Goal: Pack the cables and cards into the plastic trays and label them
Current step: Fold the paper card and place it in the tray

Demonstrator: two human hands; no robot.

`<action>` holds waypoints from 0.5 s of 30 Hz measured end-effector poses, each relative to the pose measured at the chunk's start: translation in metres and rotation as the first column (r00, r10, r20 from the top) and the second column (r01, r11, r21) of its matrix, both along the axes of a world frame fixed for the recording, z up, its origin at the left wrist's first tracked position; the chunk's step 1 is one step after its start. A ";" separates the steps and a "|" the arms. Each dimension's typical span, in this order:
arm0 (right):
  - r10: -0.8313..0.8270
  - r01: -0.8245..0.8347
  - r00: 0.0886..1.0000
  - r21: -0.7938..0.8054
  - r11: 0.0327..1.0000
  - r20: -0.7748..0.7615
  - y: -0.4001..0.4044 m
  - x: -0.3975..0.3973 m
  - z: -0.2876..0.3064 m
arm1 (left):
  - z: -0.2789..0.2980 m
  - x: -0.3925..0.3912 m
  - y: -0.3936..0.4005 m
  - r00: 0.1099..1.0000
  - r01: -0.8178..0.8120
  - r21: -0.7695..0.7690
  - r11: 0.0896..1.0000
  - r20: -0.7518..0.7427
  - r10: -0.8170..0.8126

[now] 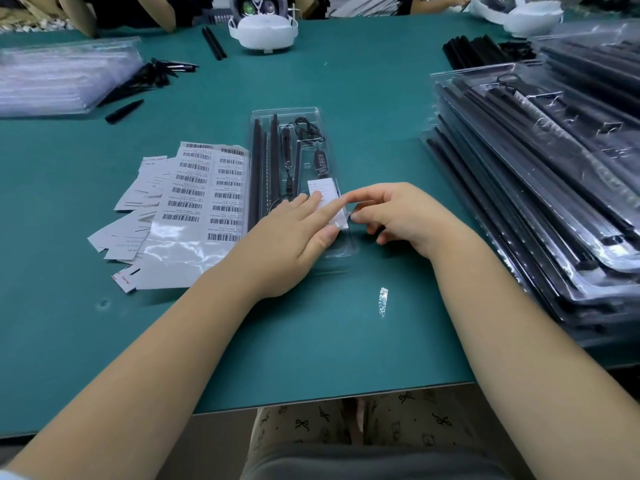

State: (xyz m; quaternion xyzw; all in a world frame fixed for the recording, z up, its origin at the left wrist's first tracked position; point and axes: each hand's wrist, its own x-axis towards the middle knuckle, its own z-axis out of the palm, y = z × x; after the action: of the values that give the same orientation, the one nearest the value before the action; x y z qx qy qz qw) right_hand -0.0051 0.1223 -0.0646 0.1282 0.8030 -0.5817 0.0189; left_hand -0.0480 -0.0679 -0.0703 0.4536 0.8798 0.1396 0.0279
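Clear plastic tray [287,114] mid-worktop [346,341], cables inside. Left hand [291,237] flat, fingers straight, pressing white card [323,192] into tray. Right hand [398,213] curled, fingertips at card's edge, grip unclear. Barcode label sheet [204,199] just left.

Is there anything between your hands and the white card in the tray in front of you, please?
Nothing visible: the left hand already rests its fingers on the white card in the clear tray, and the right hand reaches its edge.
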 end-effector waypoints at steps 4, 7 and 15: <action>-0.009 0.010 1.000 0.044 0.999 -0.029 0.000 0.000 -0.001 | 0.000 0.003 -0.001 1.000 -0.019 0.055 0.998 0.000 0.019; 0.005 -0.001 0.999 0.098 0.995 -0.043 -0.002 -0.001 -0.003 | -0.001 0.004 0.000 1.000 -0.029 0.026 0.999 -0.007 0.030; -0.053 0.059 0.998 0.165 0.984 -0.035 -0.003 -0.006 -0.007 | -0.002 0.004 0.000 0.999 -0.047 0.026 0.999 -0.017 0.048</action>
State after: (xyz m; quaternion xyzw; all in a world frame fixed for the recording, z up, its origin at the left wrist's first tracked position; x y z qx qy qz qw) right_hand -0.0113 0.1194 -0.0711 0.1430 0.8450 -0.5149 -0.0204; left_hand -0.0438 -0.0676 -0.0724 0.4342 0.8886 0.1477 0.0109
